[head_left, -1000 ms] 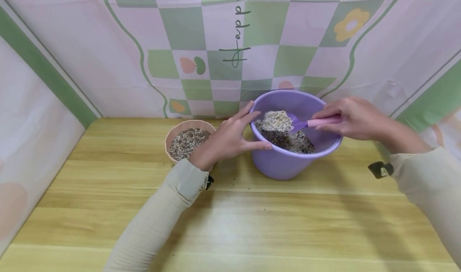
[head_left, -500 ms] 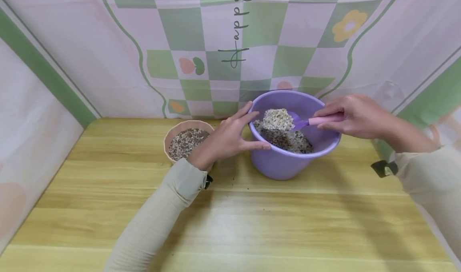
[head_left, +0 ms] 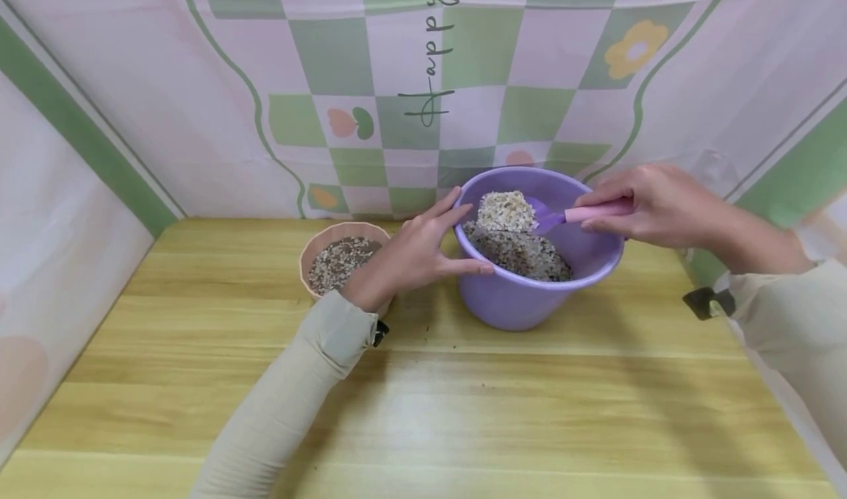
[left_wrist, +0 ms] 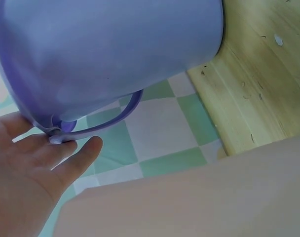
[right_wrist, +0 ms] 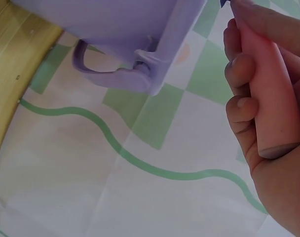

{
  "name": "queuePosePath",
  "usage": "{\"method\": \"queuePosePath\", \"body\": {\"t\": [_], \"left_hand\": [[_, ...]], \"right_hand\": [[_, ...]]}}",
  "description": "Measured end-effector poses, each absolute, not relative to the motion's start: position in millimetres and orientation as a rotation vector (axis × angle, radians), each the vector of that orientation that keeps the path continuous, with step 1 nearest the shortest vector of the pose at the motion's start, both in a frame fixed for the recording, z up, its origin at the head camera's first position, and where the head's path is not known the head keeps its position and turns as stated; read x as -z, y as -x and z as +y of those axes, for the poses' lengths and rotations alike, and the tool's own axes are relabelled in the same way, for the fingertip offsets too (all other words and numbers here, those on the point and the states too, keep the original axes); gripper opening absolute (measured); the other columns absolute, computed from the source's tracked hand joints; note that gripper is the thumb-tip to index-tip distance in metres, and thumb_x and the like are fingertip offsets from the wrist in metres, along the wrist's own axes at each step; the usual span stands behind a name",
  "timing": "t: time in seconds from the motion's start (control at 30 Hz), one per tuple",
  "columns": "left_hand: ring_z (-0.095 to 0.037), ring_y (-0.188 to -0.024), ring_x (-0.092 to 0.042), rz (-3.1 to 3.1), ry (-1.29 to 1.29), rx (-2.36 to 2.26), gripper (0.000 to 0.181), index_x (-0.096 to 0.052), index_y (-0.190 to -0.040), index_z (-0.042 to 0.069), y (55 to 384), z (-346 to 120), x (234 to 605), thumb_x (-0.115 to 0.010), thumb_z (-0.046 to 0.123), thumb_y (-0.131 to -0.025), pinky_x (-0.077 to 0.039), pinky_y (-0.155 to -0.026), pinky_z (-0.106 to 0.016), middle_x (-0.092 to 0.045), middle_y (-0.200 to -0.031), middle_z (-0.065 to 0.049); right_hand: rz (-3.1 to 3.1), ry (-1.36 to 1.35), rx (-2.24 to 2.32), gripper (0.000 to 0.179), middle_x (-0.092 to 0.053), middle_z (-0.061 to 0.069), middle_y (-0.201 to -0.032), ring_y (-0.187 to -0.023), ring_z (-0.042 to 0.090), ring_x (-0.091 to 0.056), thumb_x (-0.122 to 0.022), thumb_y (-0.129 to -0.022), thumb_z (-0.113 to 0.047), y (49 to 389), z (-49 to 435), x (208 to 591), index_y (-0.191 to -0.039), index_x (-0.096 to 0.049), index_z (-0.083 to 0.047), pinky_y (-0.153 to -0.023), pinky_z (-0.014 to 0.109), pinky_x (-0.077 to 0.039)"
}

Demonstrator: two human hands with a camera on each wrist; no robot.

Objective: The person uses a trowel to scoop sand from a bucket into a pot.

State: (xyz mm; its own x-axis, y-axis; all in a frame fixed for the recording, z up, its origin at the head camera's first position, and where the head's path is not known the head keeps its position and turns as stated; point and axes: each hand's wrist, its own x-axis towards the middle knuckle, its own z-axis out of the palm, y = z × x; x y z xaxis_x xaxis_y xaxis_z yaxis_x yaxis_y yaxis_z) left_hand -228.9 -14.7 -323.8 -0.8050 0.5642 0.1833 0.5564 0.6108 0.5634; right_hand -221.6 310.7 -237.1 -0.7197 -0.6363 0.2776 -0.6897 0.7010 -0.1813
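My right hand (head_left: 662, 203) grips the pink handle of a trowel (head_left: 545, 217), its fingers wrapped round it in the right wrist view. The purple blade carries a heap of pale granules (head_left: 506, 211) and hangs inside the mouth of a purple bucket (head_left: 529, 304). Darker mixed grit (head_left: 523, 255) lies below it in the bucket. My left hand (head_left: 423, 245) rests on the bucket's left rim, thumb towards the front and fingers mostly straight. In the left wrist view, fingers (left_wrist: 76, 160) lie beside the handle's pivot. The blade is out of sight in the right wrist view.
A peach faceted pot (head_left: 311, 253) with grit inside stands left of the bucket, partly behind my left forearm. A few dark specks are scattered on the wooden table (head_left: 423, 403). Behind rises a checked cloth backdrop (head_left: 337, 51), close to the bucket.
The loaded trowel has risen slightly within the bucket, and more of the grit below it shows. My left hand stays on the rim.
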Motion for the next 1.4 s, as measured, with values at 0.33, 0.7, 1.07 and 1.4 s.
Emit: {"method": "queuePosePath", "body": {"t": [0.33, 0.7, 1.07, 1.4], "left_hand": [[-0.034, -0.149, -0.022, 2.774, -0.967, -1.019, 0.102, -0.033, -0.157, 0.022, 231, -23, 322, -0.07, 0.073, -0.076, -0.025, -0.114, -0.059, -0.003, -0.165, 0.011], [-0.036, -0.145, -0.031, 2.843, -1.0, -1.038, 0.092, -0.036, -0.155, 0.027, 226, -42, 313, -0.071, 0.066, -0.08, -0.034, -0.11, -0.06, -0.007, -0.166, 0.005], [-0.027, -0.14, -0.041, 2.826, -1.04, -0.991, 0.087, -0.039, -0.153, 0.014, 214, -63, 313, -0.067, 0.061, -0.086, -0.041, -0.11, -0.038, -0.013, -0.166, -0.001], [-0.011, -0.105, -0.066, 3.05, -0.935, -0.775, 0.082, -0.045, -0.15, 0.019, 207, -95, 319, -0.059, 0.07, -0.087, -0.053, -0.076, -0.031, -0.033, -0.16, -0.004]], "right_hand": [[-2.738, -1.061, -0.431, 0.03, -0.076, 0.007, -0.104, -0.079, 0.001, -0.066, -0.089, -0.072, -0.01, 218, 305, 229, -0.101, -0.08, -0.015, -0.067, 0.011, -0.049], [-2.719, -1.098, -0.407, 0.029, -0.075, 0.001, -0.099, -0.073, 0.002, -0.063, -0.088, -0.073, -0.012, 219, 294, 224, -0.101, -0.08, -0.015, -0.062, 0.016, -0.049], [-2.674, -1.184, -0.429, 0.029, -0.076, -0.005, -0.092, -0.074, 0.002, -0.065, -0.089, -0.072, -0.014, 222, 279, 228, -0.099, -0.08, -0.018, -0.065, 0.013, -0.048], [-2.605, -1.25, -0.415, 0.029, -0.076, -0.007, -0.093, -0.078, 0.007, -0.068, -0.088, -0.073, -0.014, 224, 273, 231, -0.1, -0.08, -0.019, -0.069, 0.014, -0.048]]}}
